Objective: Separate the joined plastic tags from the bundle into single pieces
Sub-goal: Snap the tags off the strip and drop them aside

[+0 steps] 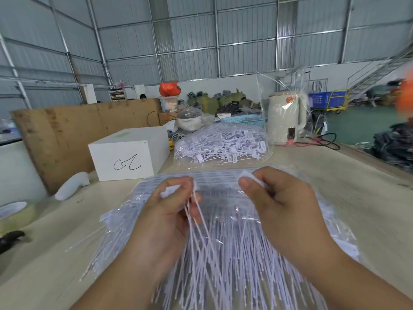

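Head view: left hand (169,204) pinches a small cluster of joined tags (196,222), stems trailing down, while right hand (274,202) pinches one flat white tag head (252,176) just apart (likely to snap it free). Beneath, the bundle (223,253) of thin, stiff plastic stems fans over the pale desk (357,186); a clear bag of singles (221,143) sits beyond.

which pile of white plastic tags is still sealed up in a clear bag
The far heap of white plastic tags, bagged in clear plastic beside the cream electric kettle; the near bundle lies open under both hands.
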Demonstrator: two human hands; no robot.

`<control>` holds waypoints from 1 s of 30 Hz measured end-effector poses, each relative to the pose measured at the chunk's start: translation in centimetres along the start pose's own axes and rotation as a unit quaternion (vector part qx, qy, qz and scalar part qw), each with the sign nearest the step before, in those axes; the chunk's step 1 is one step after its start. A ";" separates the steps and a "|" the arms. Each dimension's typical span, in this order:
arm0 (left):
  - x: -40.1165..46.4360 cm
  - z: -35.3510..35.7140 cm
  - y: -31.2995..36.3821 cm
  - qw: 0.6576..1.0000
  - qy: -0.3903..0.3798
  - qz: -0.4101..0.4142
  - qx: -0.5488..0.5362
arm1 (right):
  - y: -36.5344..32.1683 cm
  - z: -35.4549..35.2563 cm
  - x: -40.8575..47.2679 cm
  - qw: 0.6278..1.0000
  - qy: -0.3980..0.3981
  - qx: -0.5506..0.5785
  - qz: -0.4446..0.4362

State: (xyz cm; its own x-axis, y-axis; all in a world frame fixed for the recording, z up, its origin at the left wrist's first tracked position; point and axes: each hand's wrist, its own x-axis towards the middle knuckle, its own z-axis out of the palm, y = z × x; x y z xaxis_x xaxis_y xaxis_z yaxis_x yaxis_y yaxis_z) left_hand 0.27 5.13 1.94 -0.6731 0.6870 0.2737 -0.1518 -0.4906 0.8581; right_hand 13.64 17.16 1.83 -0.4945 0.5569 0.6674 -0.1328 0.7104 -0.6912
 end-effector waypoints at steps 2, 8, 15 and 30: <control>0.2 -0.4 0.2 0.999 0.001 0.007 0.050 | 0.2 -0.4 0.0 0.999 -0.037 0.022 0.011; -0.4 0.2 -0.8 0.984 -0.143 -0.075 0.079 | 0.2 0.9 -0.9 0.983 -0.176 -0.048 -0.012; -0.5 -0.2 -0.7 0.969 -0.198 -0.095 0.112 | 0.2 0.7 -0.9 0.975 -0.212 -0.053 0.027; 0.5 -1.4 -0.2 0.980 -0.115 -0.082 0.138 | 0.7 -0.3 -0.1 0.958 -0.256 -0.129 0.020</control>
State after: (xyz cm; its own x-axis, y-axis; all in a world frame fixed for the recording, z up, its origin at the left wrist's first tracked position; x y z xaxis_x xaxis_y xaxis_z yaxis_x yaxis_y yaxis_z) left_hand -1.02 4.87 1.30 -0.4711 0.8622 0.1862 -0.0218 -0.2223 0.9747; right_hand 13.84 17.73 1.41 -0.8597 0.3488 0.3732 0.0786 0.8123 -0.5780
